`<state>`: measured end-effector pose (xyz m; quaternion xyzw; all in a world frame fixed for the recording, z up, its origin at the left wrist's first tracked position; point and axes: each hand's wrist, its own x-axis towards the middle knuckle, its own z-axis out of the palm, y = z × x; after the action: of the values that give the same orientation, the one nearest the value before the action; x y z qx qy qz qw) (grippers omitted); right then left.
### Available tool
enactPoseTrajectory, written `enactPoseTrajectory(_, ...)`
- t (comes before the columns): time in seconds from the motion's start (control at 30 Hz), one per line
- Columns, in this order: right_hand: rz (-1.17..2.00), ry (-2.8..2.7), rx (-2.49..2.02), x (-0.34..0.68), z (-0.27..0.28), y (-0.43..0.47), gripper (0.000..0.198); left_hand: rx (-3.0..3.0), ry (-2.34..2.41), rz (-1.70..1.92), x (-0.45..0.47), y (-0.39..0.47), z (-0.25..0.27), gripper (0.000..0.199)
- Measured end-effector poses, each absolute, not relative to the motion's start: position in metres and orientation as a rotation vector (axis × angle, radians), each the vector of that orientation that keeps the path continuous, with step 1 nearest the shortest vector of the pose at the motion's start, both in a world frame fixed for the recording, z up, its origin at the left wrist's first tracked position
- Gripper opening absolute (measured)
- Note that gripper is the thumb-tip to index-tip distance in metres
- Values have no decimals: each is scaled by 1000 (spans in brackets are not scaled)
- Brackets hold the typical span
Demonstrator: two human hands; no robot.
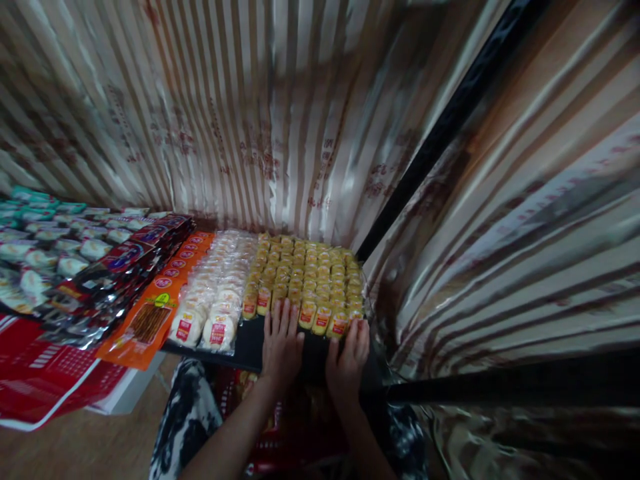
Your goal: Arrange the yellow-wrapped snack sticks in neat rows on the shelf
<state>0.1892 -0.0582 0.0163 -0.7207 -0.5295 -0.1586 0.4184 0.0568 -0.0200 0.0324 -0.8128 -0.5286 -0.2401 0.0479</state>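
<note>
Shop or snack stockroom, as indicated by uniform rows of yellow packets (323, 277), white packets (220, 300) and orange packets (173, 283) on a black shelf (249, 343) with a metal upright (425, 160).

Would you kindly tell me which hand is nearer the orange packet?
Left. The left hand lies right of the orange packet, beyond the white packs; the right hand is farther right, at the rightmost yellow packs.

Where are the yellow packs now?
In the head view, the yellow packs sit just below centre on the dark shelf, right of the white packs, with left hand and right hand at their front.
</note>
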Motion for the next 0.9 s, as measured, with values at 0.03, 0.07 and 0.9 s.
enactPoseTrajectory(0.03, -409, -1335, -1802, 190, 16, -56, 57, -2480, -1600, -719, 60, -18, 31, 55)
enactPoseTrajectory(0.07, -427, -1338, -1799, 190, 17, -53, 58, -2481, -1589, -706, 62, -16, 30, 55)
enactPoseTrajectory(0.9, 213, -2402, -1978, 151, 101, 118, 58, -2140, -1797, -871, 58, 25, 16, 52)
